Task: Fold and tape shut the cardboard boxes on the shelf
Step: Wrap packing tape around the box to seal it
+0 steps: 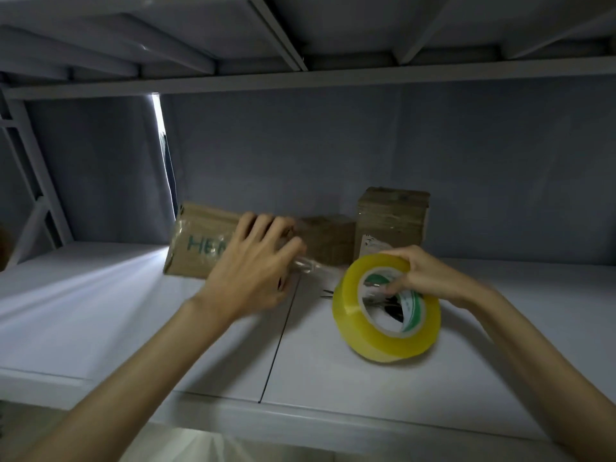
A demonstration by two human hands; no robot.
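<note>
Right hand [430,275] grips the light, rigid tape roll [386,308] through its core; left hand [256,265] pinches the thin, sticky tape strip [308,266] beside the cardboard box [196,243]

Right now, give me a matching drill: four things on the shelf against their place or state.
Things:
1. yellow roll of packing tape
2. brown cardboard box with green lettering
3. tall brown cardboard box
4. low brown cardboard box

Place or state:
A. tallest, on the right by the back wall
B. gripped by the right hand
C. middle of the row
D. partly behind the left hand

Pairs: 1-B, 2-D, 3-A, 4-C
</note>
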